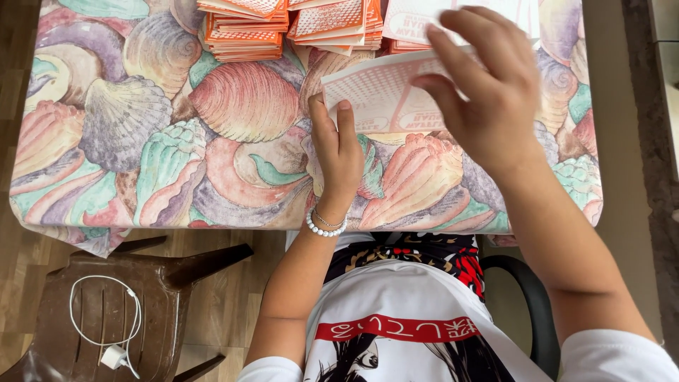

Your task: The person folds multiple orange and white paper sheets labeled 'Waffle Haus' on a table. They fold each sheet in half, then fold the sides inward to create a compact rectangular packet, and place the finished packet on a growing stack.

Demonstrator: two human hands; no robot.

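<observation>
Pink-printed paper sheet (378,95) sits just above my desk (141,141) near the orange stacks (244,28), my left hand (338,152) pinching its near edge, my right hand (484,88) gripping it from above; folding seems underway, needing a firm crease.

Bright, even daylight, soft and without glare. Faint, diffuse shadows under the right hand (488,92) and beneath the table (106,226) edge. Slight motion blur on the right fingers (460,35). Sharp across the middle; mild wide-angle bending toward the edges.
</observation>
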